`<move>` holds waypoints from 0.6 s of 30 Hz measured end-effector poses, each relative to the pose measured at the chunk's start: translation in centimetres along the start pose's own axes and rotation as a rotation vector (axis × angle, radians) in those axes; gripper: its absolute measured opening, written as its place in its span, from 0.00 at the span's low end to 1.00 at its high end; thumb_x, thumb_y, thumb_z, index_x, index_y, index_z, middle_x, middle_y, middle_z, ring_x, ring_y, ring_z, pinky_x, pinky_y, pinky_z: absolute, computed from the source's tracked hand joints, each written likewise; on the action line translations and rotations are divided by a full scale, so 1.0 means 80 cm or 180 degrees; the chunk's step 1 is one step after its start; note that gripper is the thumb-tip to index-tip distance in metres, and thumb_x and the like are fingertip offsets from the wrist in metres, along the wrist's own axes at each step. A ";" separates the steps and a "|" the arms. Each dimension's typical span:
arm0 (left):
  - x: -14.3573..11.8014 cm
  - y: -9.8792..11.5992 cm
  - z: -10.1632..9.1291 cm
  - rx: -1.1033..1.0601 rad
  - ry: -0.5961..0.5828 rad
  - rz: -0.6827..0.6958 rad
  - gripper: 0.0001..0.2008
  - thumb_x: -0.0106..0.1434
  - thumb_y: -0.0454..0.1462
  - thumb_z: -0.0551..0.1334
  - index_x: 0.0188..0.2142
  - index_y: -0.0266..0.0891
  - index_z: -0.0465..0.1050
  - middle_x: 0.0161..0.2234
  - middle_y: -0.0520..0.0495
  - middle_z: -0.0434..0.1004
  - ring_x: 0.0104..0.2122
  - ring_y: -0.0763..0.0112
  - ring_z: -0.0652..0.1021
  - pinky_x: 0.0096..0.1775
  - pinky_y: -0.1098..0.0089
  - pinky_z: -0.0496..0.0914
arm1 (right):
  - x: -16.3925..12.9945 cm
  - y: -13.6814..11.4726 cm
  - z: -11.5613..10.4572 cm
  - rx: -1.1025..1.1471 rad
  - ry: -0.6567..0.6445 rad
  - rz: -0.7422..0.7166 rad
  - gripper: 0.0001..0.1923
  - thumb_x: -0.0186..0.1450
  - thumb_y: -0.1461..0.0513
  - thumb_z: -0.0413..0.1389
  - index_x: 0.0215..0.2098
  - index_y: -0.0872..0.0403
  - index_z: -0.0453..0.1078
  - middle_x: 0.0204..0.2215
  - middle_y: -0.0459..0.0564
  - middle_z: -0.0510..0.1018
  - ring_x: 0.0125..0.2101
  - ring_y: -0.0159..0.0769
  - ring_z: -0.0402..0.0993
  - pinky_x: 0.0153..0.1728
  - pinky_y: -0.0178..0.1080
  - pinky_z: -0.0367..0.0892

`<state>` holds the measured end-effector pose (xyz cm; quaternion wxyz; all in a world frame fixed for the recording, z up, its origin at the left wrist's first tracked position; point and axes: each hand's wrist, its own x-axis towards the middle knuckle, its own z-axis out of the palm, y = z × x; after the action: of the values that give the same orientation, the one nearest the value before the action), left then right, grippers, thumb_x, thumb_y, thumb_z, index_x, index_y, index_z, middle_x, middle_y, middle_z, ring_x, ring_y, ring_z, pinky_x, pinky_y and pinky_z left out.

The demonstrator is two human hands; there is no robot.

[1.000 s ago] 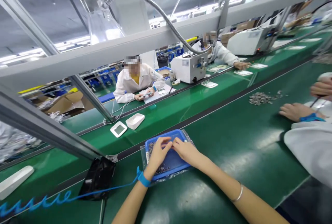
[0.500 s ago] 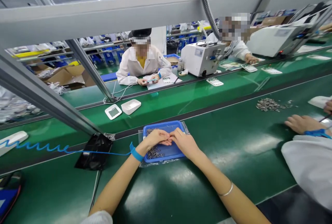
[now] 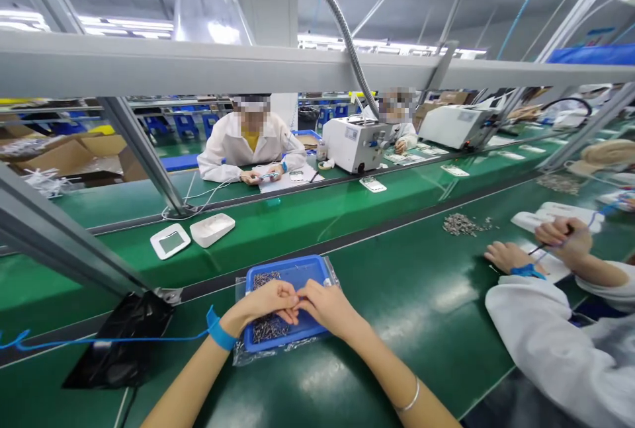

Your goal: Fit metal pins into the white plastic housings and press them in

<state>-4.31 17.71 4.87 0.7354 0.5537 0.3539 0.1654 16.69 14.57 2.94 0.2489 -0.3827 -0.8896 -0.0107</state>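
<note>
A shallow blue tray (image 3: 296, 270) lies on a clear plastic bag on the green bench in front of me, with several small grey metal parts (image 3: 268, 329) in it. My left hand (image 3: 265, 300), with a blue wrist strap (image 3: 219, 330), and my right hand (image 3: 327, 309) rest over the tray. Their fingertips meet above the tray's middle, pinched together. Whatever sits between the fingertips is too small to see.
A black bag (image 3: 119, 348) lies at my left beside a grey frame post (image 3: 64, 243). Two white housings (image 3: 191, 235) sit on the conveyor belt (image 3: 317, 216). A co-worker's hands (image 3: 536, 249) work at my right near a parts pile (image 3: 461, 224). Two people sit across the line.
My view has swung up and a little right. Both hands stay joined over the blue tray. The co-worker at my right has raised one hand with a tool.
</note>
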 end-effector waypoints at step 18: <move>-0.036 0.043 0.032 0.0213 -0.0027 0.0513 0.25 0.63 0.57 0.65 0.35 0.36 0.69 0.31 0.46 0.81 0.35 0.68 0.82 0.41 0.69 0.75 | 0.010 -0.013 -0.034 0.1411 0.0305 0.0601 0.15 0.72 0.52 0.52 0.33 0.52 0.70 0.28 0.44 0.74 0.25 0.25 0.66 0.30 0.31 0.60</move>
<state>-3.98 15.28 9.41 0.7023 0.6054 0.3103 0.2097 16.67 13.80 5.88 0.3686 -0.3993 -0.8177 0.1899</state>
